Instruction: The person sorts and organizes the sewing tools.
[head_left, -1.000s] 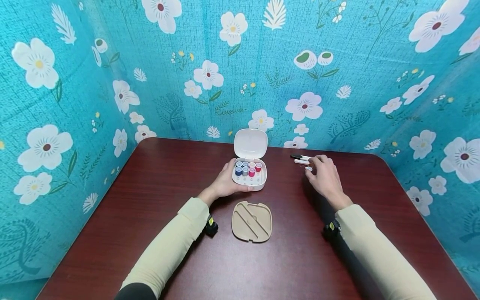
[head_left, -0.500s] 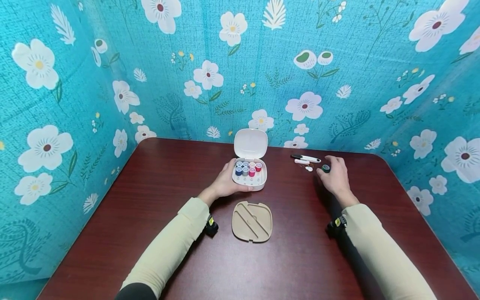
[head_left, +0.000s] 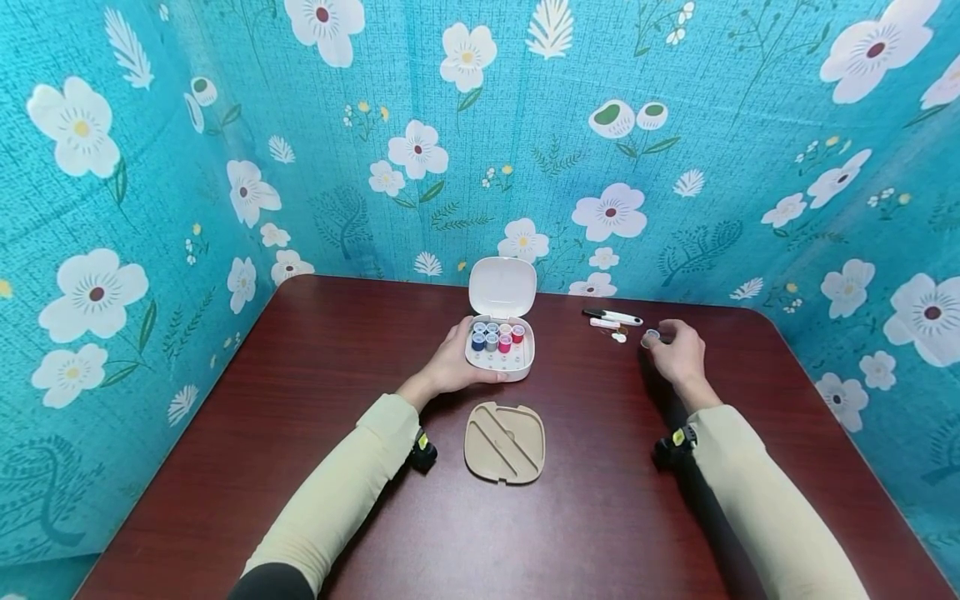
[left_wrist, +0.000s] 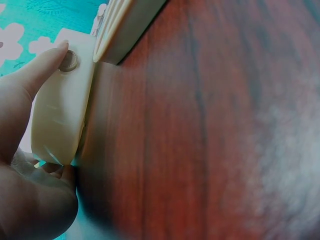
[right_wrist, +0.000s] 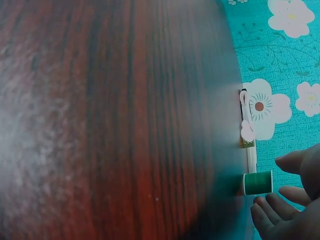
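Observation:
The white sewing case (head_left: pixel 500 360) stands with its lid (head_left: pixel 502 286) up. Inside it, several thread spools (head_left: pixel 491 342) in blue, grey, pink and red fill the back rows; bare pegs show in front. My left hand (head_left: pixel 447 360) grips the case from its left side, the thumb on the front button (left_wrist: pixel 69 61) in the left wrist view. At the right, a green thread spool (right_wrist: pixel 258 183) stands upright on the table. My right hand (head_left: pixel 678 354) is beside it; in the right wrist view its thumb and fingers are spread apart, with the spool just beyond them.
A beige divided tray (head_left: pixel 505 443) lies on the table in front of the case. Left of the green spool lie a slim black-and-white tool (head_left: pixel 621 317), a small pink-and-white item (head_left: pixel 604 323) and small white pieces (head_left: pixel 618 337). A floral curtain (head_left: pixel 420 225) hangs behind the table.
My right hand has moved right, away from the small items, with the green spool. The spool went from tilted to upright, and the fingers have loosened around it. My left hand has stayed put.

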